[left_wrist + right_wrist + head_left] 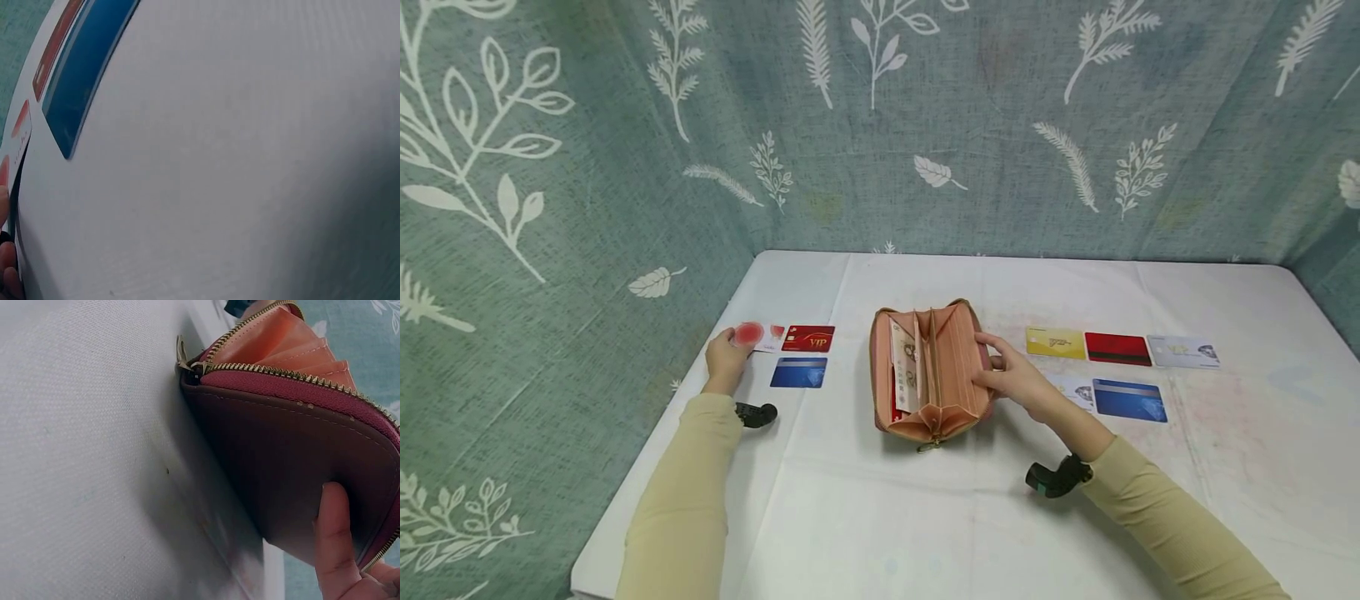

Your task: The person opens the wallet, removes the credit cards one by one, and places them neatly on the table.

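Note:
At the table's left side my left hand [727,360] pinches a white card with red circles [767,337]. Fingertips and that card show at the left edge of the left wrist view. A pink zip wallet [956,360] stands unzipped in the middle, its pleated compartments spread. Inside its left part are a banknote [906,371] and a red card [895,398]. My right hand [1022,382] grips the wallet's right wall at the rim. In the right wrist view a finger [334,531] lies against the wallet's dark outer cover [275,456].
Beside the left hand lie a red VIP card [808,337] and a blue card [799,372]. Right of the wallet are yellow [1055,342], red [1117,349], silver [1183,352] and blue [1129,400] cards. Another silver card [1078,388] is partly behind the right hand.

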Demonstrator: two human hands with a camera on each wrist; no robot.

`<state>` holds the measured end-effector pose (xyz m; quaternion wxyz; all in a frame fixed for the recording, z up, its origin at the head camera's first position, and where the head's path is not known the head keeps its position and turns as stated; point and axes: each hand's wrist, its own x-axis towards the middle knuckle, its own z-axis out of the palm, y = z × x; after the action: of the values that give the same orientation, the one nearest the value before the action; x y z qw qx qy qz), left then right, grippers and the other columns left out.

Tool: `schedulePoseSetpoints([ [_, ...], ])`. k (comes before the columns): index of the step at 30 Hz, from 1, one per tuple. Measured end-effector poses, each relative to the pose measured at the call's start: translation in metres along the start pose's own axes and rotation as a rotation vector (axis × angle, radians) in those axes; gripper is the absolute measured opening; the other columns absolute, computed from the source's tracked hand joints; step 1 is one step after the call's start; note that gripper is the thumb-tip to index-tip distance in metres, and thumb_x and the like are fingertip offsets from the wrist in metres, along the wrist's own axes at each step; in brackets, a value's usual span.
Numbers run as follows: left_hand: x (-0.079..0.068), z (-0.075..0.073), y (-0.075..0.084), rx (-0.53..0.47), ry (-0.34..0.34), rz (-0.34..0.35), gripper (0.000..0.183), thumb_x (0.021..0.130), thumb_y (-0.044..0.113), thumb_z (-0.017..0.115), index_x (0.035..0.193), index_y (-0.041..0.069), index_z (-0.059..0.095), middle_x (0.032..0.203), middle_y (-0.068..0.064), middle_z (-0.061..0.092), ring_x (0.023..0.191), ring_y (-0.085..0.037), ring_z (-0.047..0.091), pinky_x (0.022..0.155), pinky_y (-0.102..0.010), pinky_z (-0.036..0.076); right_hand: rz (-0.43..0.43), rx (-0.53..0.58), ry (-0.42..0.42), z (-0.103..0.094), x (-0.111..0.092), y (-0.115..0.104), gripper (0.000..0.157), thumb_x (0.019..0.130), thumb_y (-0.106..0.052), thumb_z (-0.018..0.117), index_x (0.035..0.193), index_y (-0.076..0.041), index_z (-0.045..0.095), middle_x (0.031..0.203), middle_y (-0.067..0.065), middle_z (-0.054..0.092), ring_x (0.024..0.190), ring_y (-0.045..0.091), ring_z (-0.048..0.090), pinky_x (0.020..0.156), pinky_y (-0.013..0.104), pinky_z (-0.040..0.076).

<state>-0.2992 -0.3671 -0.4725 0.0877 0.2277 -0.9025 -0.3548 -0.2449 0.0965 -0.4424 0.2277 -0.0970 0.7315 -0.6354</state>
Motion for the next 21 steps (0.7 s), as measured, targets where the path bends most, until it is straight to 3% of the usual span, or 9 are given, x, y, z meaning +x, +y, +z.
schedulePoseSetpoints([
  [2, 0.001, -0.001, -0.003, 0.03, 0.009, 0.004, 0.053, 0.086, 0.01, 0.056, 0.131, -0.011, 0.039, 0.132, -0.031, 0.041, 0.126, -0.041, 0.036, 0.105, -0.044, 0.027, 0.0, 0.001, -0.001, 0.0, 0.0, 0.0, 0.067, 0.089, -0.008, 0.054, 0.145, -0.012, 0.018, 0.124, 0.029, 0.047, 0.091, 0.019, 0.06, 0.071, 0.032, 0.051],
  [3, 0.013, 0.005, -0.02, -0.002, 0.037, 0.046, 0.056, 0.085, 0.017, 0.06, 0.132, -0.007, 0.042, 0.132, -0.027, 0.044, 0.126, -0.037, 0.038, 0.106, -0.038, 0.027, 0.001, 0.001, 0.0, 0.0, 0.0, 0.0, 0.067, 0.089, -0.008, 0.055, 0.145, -0.012, 0.018, 0.124, 0.029, 0.047, 0.091, 0.019, 0.06, 0.071, 0.032, 0.051],
  [4, 0.016, 0.006, -0.024, 0.003, 0.038, 0.05, 0.056, 0.084, 0.018, 0.06, 0.132, -0.006, 0.042, 0.132, -0.026, 0.044, 0.126, -0.037, 0.038, 0.106, -0.039, 0.027, 0.002, 0.001, 0.0, 0.0, 0.0, 0.0, 0.067, 0.089, -0.008, 0.055, 0.145, -0.012, 0.018, 0.124, 0.028, 0.047, 0.091, 0.019, 0.06, 0.072, 0.032, 0.051],
  [7, 0.017, 0.007, -0.024, 0.04, 0.048, 0.054, 0.057, 0.084, 0.019, 0.061, 0.132, -0.005, 0.042, 0.132, -0.026, 0.045, 0.125, -0.038, 0.039, 0.106, -0.04, 0.027, 0.003, -0.001, 0.003, 0.0, 0.0, 0.0, 0.068, 0.089, -0.008, 0.055, 0.145, -0.012, 0.018, 0.124, 0.028, 0.047, 0.092, 0.02, 0.059, 0.073, 0.033, 0.051],
  [9, 0.014, 0.008, -0.022, 0.072, 0.071, 0.068, 0.055, 0.085, 0.019, 0.061, 0.132, -0.005, 0.043, 0.13, -0.027, 0.046, 0.123, -0.04, 0.04, 0.105, -0.042, 0.028, 0.004, 0.0, 0.004, 0.0, 0.0, 0.0, 0.068, 0.089, -0.008, 0.055, 0.145, -0.012, 0.018, 0.124, 0.028, 0.046, 0.093, 0.021, 0.059, 0.073, 0.033, 0.052],
  [10, 0.001, 0.002, -0.005, 0.125, 0.057, 0.033, 0.052, 0.086, 0.012, 0.057, 0.131, -0.009, 0.041, 0.13, -0.031, 0.043, 0.121, -0.045, 0.038, 0.104, -0.048, 0.027, 0.004, -0.001, 0.003, 0.0, 0.0, 0.0, 0.068, 0.089, -0.008, 0.055, 0.145, -0.012, 0.018, 0.125, 0.028, 0.046, 0.094, 0.021, 0.059, 0.074, 0.034, 0.052],
  [11, -0.003, 0.002, -0.002, 0.141, 0.072, 0.036, 0.051, 0.086, 0.011, 0.057, 0.13, -0.009, 0.041, 0.129, -0.032, 0.043, 0.119, -0.047, 0.039, 0.103, -0.049, 0.027, 0.004, 0.0, 0.002, 0.0, 0.0, 0.001, 0.068, 0.089, -0.008, 0.055, 0.145, -0.012, 0.018, 0.125, 0.028, 0.046, 0.094, 0.021, 0.059, 0.074, 0.034, 0.051],
  [18, -0.012, 0.006, 0.007, 0.223, 0.044, -0.041, 0.048, 0.091, 0.018, 0.054, 0.131, -0.006, 0.042, 0.127, -0.031, 0.038, 0.117, -0.044, 0.033, 0.098, -0.05, 0.026, -0.01, 0.001, -0.006, 0.0, 0.0, 0.003, 0.068, 0.089, -0.008, 0.054, 0.145, -0.009, 0.016, 0.124, 0.03, 0.046, 0.091, 0.019, 0.06, 0.072, 0.032, 0.051],
  [21, -0.013, 0.008, 0.006, 0.234, 0.052, -0.044, 0.048, 0.091, 0.02, 0.055, 0.13, -0.006, 0.044, 0.127, -0.031, 0.038, 0.118, -0.044, 0.032, 0.098, -0.05, 0.026, -0.013, -0.001, -0.007, 0.0, -0.001, 0.002, 0.068, 0.089, -0.008, 0.054, 0.145, -0.009, 0.016, 0.124, 0.03, 0.046, 0.091, 0.019, 0.06, 0.072, 0.032, 0.051],
])
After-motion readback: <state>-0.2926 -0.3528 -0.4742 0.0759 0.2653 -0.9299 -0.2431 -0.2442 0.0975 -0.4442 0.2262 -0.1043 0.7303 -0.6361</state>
